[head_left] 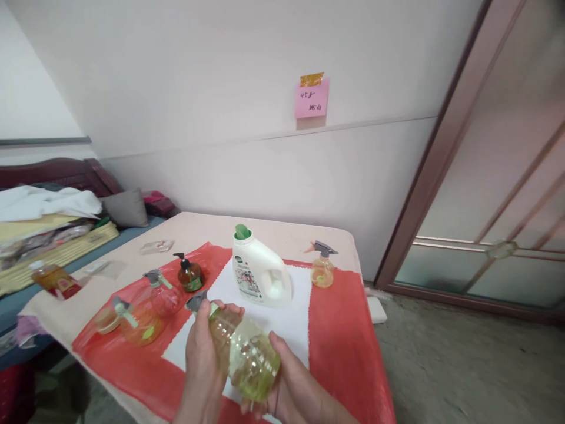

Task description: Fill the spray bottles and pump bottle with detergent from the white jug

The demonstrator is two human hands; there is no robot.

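Observation:
Both my hands hold a clear green spray bottle (245,353) tipped on its side over the table, its grey trigger head pointing away to the upper left. My left hand (200,353) wraps the neck and upper body, fingers closed round it. My right hand (289,383) cups the bottle's base from below and the right. Just beyond the bottle a white detergent jug (260,274) with a green cap stands on a white cloth (295,315).
The table (344,353) carries a red covering. On it stand an orange spray bottle (323,270) at the back right, a small brown pump bottle (189,274), a pink spray bottle (161,294) and an orange spray bottle (136,324) at left. A bed (53,235) with heaped cloth lies left. Glass door right.

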